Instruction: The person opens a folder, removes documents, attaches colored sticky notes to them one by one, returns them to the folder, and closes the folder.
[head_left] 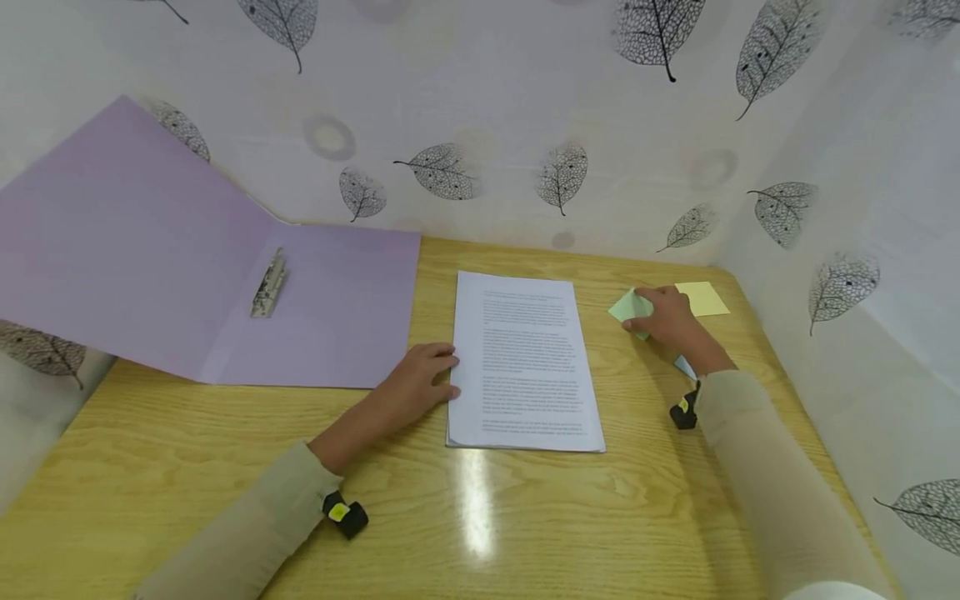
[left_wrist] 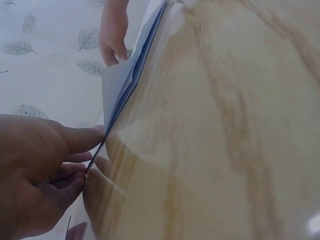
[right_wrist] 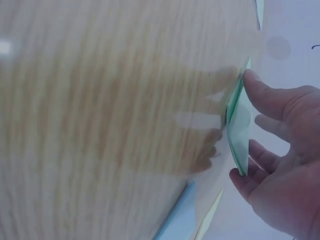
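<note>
A stack of printed paper (head_left: 528, 367) lies on the table, text side up. My left hand (head_left: 408, 383) rests at its left edge, with thumb and fingertips touching the sheets. In the left wrist view, the thumb (left_wrist: 82, 139) and fingers lie along that edge. To the right of the stack, my right hand (head_left: 666, 318) pinches a green sticky note (head_left: 628, 305) by its edges. The right wrist view shows the green note (right_wrist: 240, 125) slightly bent between thumb and fingertips, low over the table.
An open purple folder (head_left: 352, 308) with a metal clip (head_left: 270, 285) lies on the left, its cover leaning up against the patterned wall covering. A yellow sticky note (head_left: 705, 298) lies at the back right. Partly under my right wrist is a blue note (head_left: 684, 367).
</note>
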